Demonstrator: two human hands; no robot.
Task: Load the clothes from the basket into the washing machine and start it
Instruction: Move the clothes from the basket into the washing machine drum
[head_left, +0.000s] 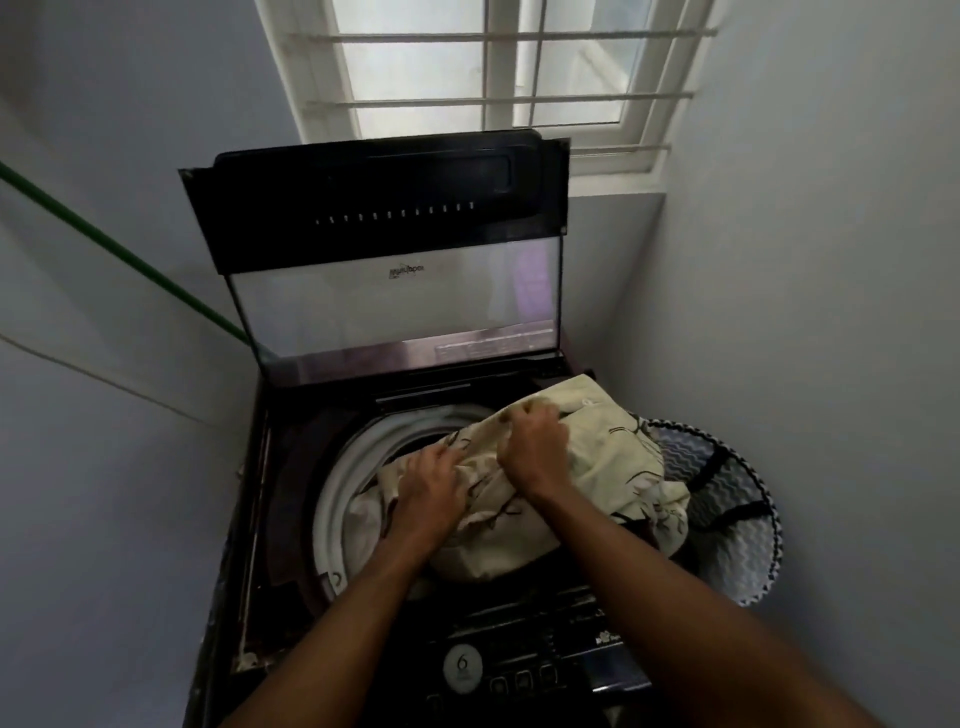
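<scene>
The cream printed cloth (597, 467) lies over the washing machine (291, 467) drum opening, trailing toward the basket (737, 493) at 3 o'clock. The left hand (431, 486) and right hand (535, 441) both clench its folds. The control panel badge (462, 667) reads "6"; the lid (395, 249) logo is illegible.

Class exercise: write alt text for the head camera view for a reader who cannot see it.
Both hands, left hand and right hand, grip a cream patterned cloth over the open drum of a top-loading washing machine; a laundry basket stands to its right.
</scene>
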